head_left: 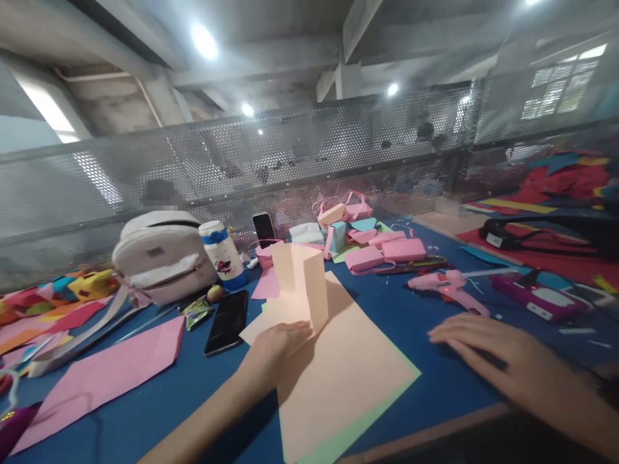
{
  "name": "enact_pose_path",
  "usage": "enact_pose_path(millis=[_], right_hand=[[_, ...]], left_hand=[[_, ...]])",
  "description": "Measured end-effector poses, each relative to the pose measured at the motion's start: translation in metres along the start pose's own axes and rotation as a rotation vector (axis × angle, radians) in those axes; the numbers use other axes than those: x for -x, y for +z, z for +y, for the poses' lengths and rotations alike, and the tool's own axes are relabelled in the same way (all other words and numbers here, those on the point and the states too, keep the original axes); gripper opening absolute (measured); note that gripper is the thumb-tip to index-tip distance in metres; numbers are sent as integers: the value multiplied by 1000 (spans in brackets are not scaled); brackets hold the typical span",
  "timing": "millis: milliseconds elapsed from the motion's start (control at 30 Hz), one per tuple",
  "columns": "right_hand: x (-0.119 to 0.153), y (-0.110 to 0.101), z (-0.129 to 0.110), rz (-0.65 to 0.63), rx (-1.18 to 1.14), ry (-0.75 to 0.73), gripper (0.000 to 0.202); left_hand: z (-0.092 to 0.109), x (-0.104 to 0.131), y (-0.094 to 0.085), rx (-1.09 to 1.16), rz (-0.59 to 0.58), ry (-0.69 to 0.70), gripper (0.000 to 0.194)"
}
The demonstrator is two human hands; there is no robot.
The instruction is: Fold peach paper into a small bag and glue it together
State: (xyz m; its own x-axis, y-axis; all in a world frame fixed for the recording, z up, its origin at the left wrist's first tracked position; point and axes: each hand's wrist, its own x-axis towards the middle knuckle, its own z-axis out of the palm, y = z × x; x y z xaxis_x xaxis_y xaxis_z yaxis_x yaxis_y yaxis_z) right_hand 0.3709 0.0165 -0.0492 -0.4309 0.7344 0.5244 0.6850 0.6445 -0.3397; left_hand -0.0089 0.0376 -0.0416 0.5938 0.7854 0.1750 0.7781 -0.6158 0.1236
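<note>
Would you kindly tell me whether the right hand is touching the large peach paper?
Apart: the head view shows blue table between the right hand and the large peach paper.

Card [316, 290]: plain pale peach; clock is centred on it. 5 o'clock: peach sheet [348, 367], light green one [358, 422] showing under its edge. Table [387, 316]: solid blue. 8: phone [226, 325] black, large sheet [111, 370] plain pink. 9: bag [159, 280] off-white, wrapper [197, 314] green. 10: bottle [229, 261] white, blue base, red-and-black print. 12: mesh [290, 158] grey, dotted with holes. 2: boxes [365, 259] pink. 3: glue gun [442, 281] pink, case [539, 298] purple with pale panel.
</note>
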Motion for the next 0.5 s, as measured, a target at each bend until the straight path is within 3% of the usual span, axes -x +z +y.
enact_pose_path(millis=[100, 233, 333, 500], right_hand=[[21, -19, 29, 158, 65, 290, 32], [32, -30, 56, 211, 89, 550, 39], [26, -24, 65, 166, 45, 598, 42], [5, -7, 78, 88, 65, 507, 44]], left_hand=[[-13, 6, 2, 89, 46, 23, 34], [-29, 10, 8, 165, 78, 89, 39], [-35, 11, 8, 236, 96, 97, 39], [-30, 11, 5, 322, 159, 8, 37]])
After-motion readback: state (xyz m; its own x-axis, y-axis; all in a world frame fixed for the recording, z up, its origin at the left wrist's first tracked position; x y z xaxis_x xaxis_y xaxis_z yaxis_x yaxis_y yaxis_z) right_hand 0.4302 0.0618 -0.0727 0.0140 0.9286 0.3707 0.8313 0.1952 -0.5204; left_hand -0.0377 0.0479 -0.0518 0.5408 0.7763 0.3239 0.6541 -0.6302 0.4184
